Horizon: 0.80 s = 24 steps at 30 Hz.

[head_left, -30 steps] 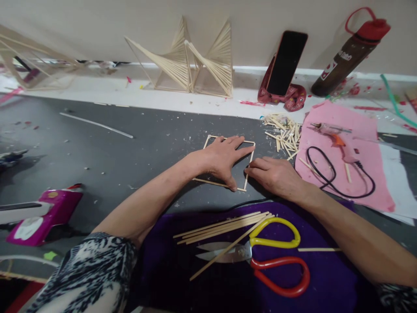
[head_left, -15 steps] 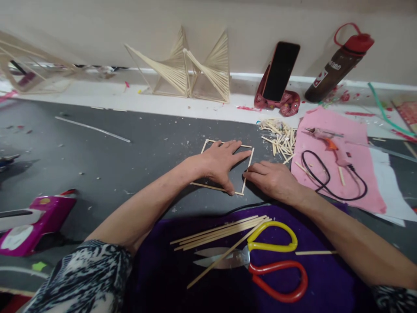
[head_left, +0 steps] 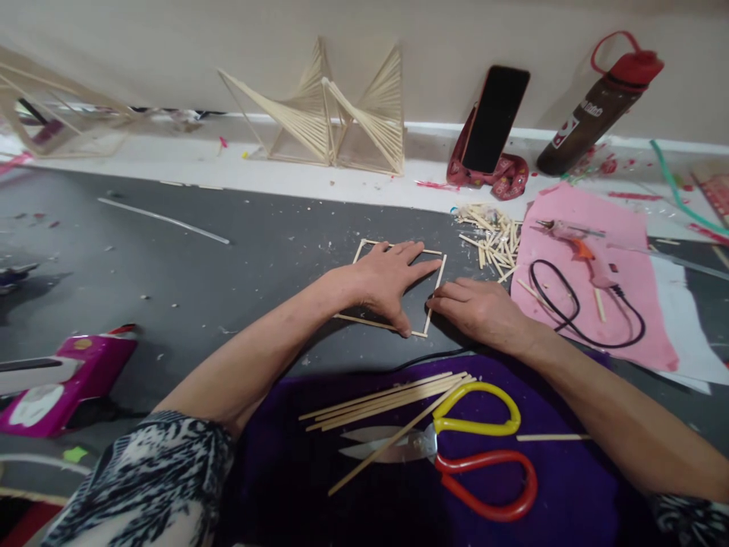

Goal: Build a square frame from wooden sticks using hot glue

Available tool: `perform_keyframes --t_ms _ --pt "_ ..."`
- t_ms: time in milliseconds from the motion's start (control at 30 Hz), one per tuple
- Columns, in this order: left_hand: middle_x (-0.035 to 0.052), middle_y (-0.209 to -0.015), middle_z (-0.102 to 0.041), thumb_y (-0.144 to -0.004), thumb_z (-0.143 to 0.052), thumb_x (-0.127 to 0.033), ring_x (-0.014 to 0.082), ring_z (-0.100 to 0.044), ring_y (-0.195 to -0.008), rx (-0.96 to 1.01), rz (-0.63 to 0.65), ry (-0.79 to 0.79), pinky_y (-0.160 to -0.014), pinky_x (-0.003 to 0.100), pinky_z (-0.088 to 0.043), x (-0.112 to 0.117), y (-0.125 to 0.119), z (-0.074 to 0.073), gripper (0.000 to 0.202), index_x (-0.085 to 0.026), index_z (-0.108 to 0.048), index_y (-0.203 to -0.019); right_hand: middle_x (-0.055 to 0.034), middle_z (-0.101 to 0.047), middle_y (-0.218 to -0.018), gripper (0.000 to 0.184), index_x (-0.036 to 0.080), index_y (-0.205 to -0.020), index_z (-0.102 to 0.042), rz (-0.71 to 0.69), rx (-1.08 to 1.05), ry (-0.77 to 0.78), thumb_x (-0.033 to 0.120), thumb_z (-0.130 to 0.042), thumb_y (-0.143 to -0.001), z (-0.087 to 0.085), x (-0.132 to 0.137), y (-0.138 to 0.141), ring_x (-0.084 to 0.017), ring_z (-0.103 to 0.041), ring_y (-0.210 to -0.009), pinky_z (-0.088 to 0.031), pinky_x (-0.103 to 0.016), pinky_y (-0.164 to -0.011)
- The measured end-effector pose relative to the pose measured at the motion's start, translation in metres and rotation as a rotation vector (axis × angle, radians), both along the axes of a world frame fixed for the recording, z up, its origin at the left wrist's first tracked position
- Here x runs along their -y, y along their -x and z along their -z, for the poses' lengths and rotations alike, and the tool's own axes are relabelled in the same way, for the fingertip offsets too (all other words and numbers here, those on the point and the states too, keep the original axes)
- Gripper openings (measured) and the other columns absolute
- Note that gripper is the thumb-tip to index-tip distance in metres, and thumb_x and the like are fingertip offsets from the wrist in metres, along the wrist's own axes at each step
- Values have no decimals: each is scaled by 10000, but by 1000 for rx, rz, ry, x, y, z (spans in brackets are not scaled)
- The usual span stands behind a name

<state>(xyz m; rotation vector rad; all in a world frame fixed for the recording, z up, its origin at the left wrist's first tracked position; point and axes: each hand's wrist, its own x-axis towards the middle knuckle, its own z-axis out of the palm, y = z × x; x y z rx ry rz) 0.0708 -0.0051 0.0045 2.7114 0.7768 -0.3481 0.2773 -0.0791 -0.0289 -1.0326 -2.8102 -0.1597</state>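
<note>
A square frame of thin wooden sticks (head_left: 383,325) lies flat on the grey tabletop. My left hand (head_left: 392,281) rests over it with fingers spread, fingertips by the far side and thumb on the near side. At the frame's right side is a wooden stick (head_left: 440,275). The bent, closed fingers of my right hand (head_left: 474,308) touch that stick near its middle; their tips are partly hidden. Closer to me, several long wooden sticks (head_left: 379,403) and a pair of scissors (head_left: 413,443) with one yellow and one red handle lie on a purple cloth (head_left: 569,486).
A pink glue gun (head_left: 592,258) with a black cord lies on pink sheets (head_left: 654,319). Short stick pieces (head_left: 495,243) are heaped beside it. Along the wall stand a twisted stick model (head_left: 364,121), a phone (head_left: 495,118) and a bottle (head_left: 595,114). A magenta device (head_left: 96,372) sits at left.
The view has shifted slightly. Both hands stay in the same places on the stick frame.
</note>
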Motion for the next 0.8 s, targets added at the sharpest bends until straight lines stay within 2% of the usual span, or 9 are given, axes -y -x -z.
perform_keyframes --t_ms 333,800 --pt "158 -1539 -28 -476 -672 -694 386 -72 -1383 -5 -5 9 -1069 553 -89 0 0 1 1223 -258 -101 -1467 -20 -624 -899 206 212 -973 -625 33 -4 -34 238 -424 -937 1 2 4 -148 -493 -798 -294 -287 -607" --pt "158 -1540 -27 -451 -686 -688 379 -83 -1385 10 -5 -4 -1075 534 -105 1 1 2 1244 -258 -107 -1465 -28 -624 -915 194 206 -1002 -620 -6 9 -46 224 -441 -928 6 0 3 -149 -486 -792 -274 -282 -576"
